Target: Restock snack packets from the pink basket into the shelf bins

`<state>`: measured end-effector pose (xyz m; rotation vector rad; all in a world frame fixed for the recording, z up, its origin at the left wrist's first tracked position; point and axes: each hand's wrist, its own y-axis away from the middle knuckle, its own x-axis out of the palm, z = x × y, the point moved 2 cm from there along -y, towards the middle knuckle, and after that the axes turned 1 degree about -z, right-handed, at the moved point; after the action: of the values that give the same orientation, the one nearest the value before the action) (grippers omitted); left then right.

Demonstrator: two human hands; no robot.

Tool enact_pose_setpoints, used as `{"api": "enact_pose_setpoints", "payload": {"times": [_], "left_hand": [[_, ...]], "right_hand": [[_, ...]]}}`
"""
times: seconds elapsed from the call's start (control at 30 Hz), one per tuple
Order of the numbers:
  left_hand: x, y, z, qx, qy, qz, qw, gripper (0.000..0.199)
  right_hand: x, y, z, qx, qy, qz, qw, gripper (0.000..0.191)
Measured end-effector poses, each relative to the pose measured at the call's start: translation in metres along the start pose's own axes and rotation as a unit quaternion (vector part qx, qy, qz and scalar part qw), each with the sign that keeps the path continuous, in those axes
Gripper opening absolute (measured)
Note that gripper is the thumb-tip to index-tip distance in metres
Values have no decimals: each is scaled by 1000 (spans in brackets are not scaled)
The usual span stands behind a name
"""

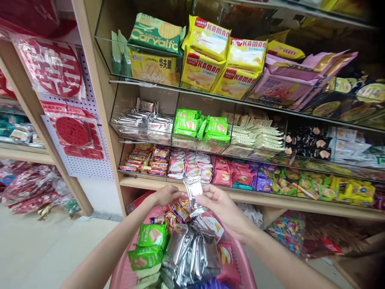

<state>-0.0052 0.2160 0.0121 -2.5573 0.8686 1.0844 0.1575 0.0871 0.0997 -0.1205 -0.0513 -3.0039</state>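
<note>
Between thumb and fingers, my right hand pinches a shiny silver snack packet, held upright above a pink basket. My left hand is closed, its fingertips beside the packet's left edge; whether they grip it I cannot make out. Below my hands the basket is loaded with snacks: a bunch of silver packets in the middle, green wafer packets on the left, orange-and-blue packets at the far end, a white-and-red packet and a red packet on the right.
Glass-fronted shelves ahead hold silver packets, green packets, cream packets and yellow KAMAN packs. A wooden shelf edge runs just beyond my hands. Red decorations hang at left above the tiled floor.
</note>
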Motion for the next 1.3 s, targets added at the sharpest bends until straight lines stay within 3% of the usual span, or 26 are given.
{"api": "enact_pose_setpoints", "payload": {"times": [0.2, 0.57, 0.97, 1.13, 1.3], "left_hand": [[-1, -1, 1, 26, -36, 21, 999, 46], [1, -4, 9, 33, -20, 26, 999, 48], [-1, 0, 18, 34, 14, 2, 999, 55], [-1, 3, 17, 30, 14, 1, 999, 54], [-3, 5, 9, 20, 20, -4, 1000, 53]], "right_hand": [[-4, 13, -6, 26, -77, 7, 997, 31], [-4, 13, -13, 33, -67, 7, 997, 36], [-32, 40, -21, 53, 24, -28, 998, 48], [-38, 55, -41, 81, 125, -53, 988, 50], [-37, 59, -63, 77, 128, -94, 984, 49]]}}
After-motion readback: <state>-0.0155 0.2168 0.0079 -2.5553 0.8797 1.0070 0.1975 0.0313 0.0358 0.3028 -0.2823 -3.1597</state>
